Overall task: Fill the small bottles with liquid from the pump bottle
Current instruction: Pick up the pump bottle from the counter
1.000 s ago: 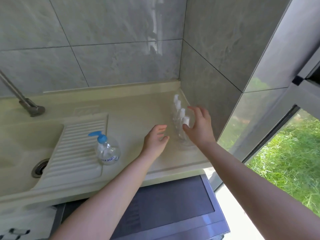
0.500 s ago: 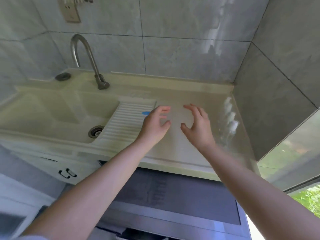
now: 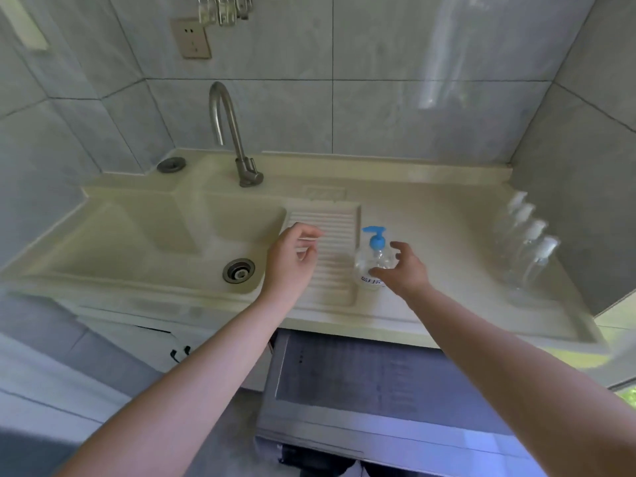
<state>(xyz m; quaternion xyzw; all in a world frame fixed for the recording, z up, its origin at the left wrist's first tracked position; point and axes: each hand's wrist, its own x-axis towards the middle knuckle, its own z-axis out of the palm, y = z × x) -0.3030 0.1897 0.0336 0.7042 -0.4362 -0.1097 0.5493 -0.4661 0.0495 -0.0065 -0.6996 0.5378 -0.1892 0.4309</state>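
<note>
The clear pump bottle (image 3: 368,266) with a blue pump head stands on the counter at the right edge of the ribbed washboard (image 3: 330,235). My right hand (image 3: 402,273) cups its right side, fingers spread, with the thumb lying across the bottle's front; a firm grip does not show. To the left, my left hand (image 3: 292,263) hovers over the washboard with loosely curled fingers and holds nothing. Several small clear bottles (image 3: 526,242) with white caps stand in a row at the counter's far right, by the side wall.
A cream sink basin (image 3: 144,242) with a drain (image 3: 238,270) lies to the left, under a curved metal faucet (image 3: 234,139). Tiled walls close the back and right. A grey appliance top (image 3: 361,376) sits below the counter's front edge.
My view swung left from the small bottles. My right hand left them and travelled left to the pump bottle. My left hand also moved left and uncovered the pump bottle.
</note>
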